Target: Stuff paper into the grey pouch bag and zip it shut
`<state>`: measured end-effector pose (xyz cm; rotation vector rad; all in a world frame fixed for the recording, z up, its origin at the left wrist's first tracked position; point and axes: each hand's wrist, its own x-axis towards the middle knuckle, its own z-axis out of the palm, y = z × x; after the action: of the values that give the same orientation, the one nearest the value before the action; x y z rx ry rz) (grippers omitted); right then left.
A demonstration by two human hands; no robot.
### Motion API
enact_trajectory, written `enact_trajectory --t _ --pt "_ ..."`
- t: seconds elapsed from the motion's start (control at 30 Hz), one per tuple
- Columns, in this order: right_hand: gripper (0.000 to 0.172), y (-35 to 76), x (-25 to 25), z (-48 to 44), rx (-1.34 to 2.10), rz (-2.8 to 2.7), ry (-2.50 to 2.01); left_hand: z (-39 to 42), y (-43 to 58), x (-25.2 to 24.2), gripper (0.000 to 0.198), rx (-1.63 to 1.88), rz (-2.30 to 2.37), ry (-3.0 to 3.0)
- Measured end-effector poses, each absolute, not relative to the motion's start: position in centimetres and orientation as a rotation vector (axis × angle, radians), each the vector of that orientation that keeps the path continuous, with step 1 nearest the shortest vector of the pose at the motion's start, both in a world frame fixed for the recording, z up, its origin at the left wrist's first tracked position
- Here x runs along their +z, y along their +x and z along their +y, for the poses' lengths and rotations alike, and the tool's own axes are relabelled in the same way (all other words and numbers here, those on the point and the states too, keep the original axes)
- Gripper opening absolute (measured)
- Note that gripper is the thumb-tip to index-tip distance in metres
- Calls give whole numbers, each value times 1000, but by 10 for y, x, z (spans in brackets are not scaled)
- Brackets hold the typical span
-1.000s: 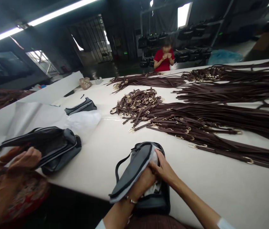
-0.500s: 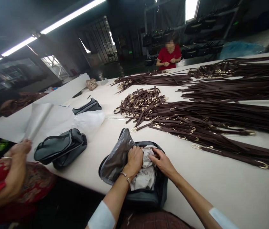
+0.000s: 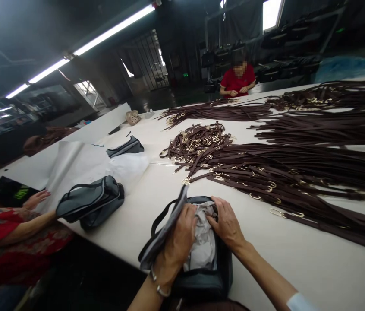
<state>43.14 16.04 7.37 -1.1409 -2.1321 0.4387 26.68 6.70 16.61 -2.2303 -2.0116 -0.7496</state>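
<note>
A dark grey-green zippered bag [image 3: 198, 283] stands on the table edge right in front of me. Its flap [image 3: 165, 233] is raised on the left, and crumpled pale paper [image 3: 203, 246] fills the inside. My left hand [image 3: 182, 235] is between the flap and the paper, fingers stretched out, its back partly hiding the flap's lining. On the other side, my right hand [image 3: 228, 222] grips the bag's right rim, with the thumb inside by the paper and the fingers over the edge.
Brown straps with gold-coloured buckles [image 3: 198, 142] cover the right and middle of the table. Another grey bag [image 3: 93, 203] stands to the left, a co-worker's hand [image 3: 36, 200] near it. White sheeting [image 3: 72, 166] and a folded grey bag [image 3: 126, 147] lie beyond. A person in red [image 3: 237, 80] is across the table.
The flap has swung up from lying open on the left. My left hand has moved off the paper toward the flap, my right hand to the rim. The co-worker's hand let go of the sheeting.
</note>
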Motion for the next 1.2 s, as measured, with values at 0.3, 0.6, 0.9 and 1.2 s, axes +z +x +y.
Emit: enact_trajectory --t 0.3,0.6,0.9,1.2 --pt "60 412 119 211 669 -2763 -1214 5 225 227 48 -686 -1984 -1679" --pt "68 408 122 229 844 -2722 -1157 -2 207 197 17 -1305 -1858 -2049" --pt "40 431 138 182 908 -2416 -1350 1 208 209 24 -1459 -1672 -2168" --pt "39 497 154 151 745 -1735 -1757 7 252 178 26 -387 -1450 -3297"
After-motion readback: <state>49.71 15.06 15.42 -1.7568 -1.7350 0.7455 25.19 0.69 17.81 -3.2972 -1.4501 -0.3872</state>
